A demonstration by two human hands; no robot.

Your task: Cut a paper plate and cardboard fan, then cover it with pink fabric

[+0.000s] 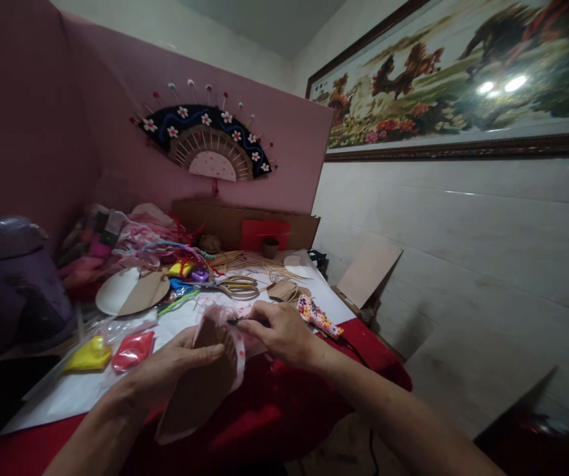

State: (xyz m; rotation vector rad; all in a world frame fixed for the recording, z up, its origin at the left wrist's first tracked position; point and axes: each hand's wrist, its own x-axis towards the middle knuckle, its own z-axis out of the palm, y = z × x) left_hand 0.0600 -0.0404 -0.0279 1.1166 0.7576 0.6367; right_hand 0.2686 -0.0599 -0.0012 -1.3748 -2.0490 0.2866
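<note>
A brown cardboard piece [199,390] with a curved edge is tilted up over the front of the table. My left hand [185,357] grips it, thumb lying across the bare brown face. Pale pink fabric with red dots [239,357] wraps round the curved edge and bunches at the top. My right hand [281,330] is closed in a pinch at that edge, on the fabric; a small dark bit shows by the fingertips, too blurred to name. Right of this hand lies a glue gun [320,317] with a flowered cover, its cord trailing off the table.
Gold-handled scissors [237,286], a round white-and-brown disc [133,291], yellow clay [90,354] and red clay packets [133,350] lie on the white sheet. Thin sticks [259,261] and a small dark pot [270,247] sit behind. A decorated fan [209,139] hangs on the pink panel.
</note>
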